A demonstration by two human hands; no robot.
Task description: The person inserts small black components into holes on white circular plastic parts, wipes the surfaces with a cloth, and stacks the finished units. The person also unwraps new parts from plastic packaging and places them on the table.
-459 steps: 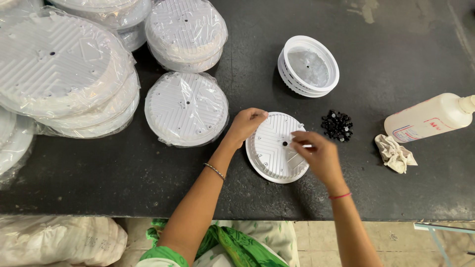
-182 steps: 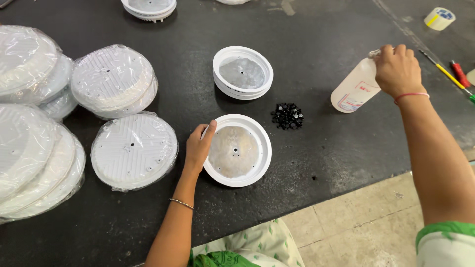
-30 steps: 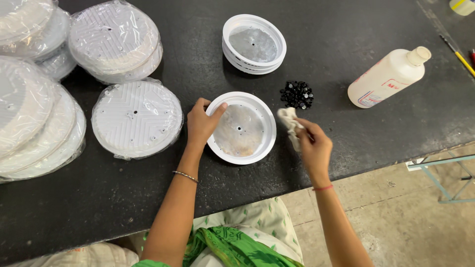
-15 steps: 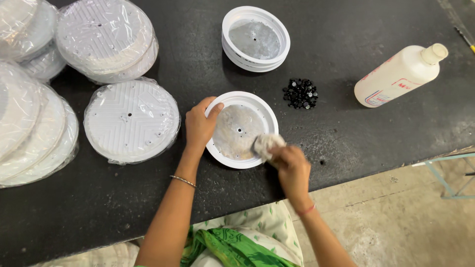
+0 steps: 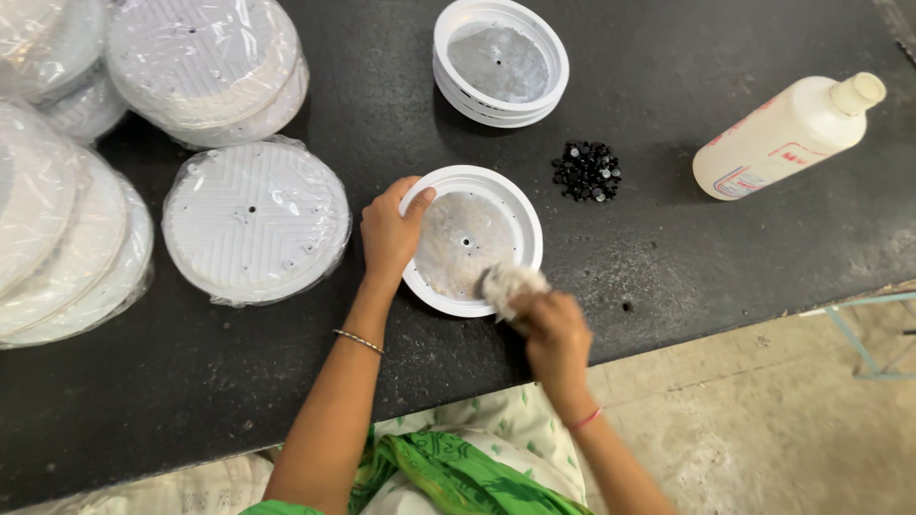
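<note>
On the dark bench [image 5: 668, 267], a wrapped white disc [image 5: 254, 221] lies leftmost. The left hand [image 5: 389, 233] grips the left rim of an open white dish [image 5: 471, 238]. The right hand [image 5: 550, 329], closed on a white rag [image 5: 509, 285], presses it on the dish's near edge. Black beads [image 5: 587, 172] and a bottle [image 5: 782, 140] lie farther right.

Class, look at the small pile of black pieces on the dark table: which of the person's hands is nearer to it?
Right. The right hand, holding a white cloth, is below and slightly left of the black pieces. The left hand grips the far left rim of the white dish, farther away.
</note>
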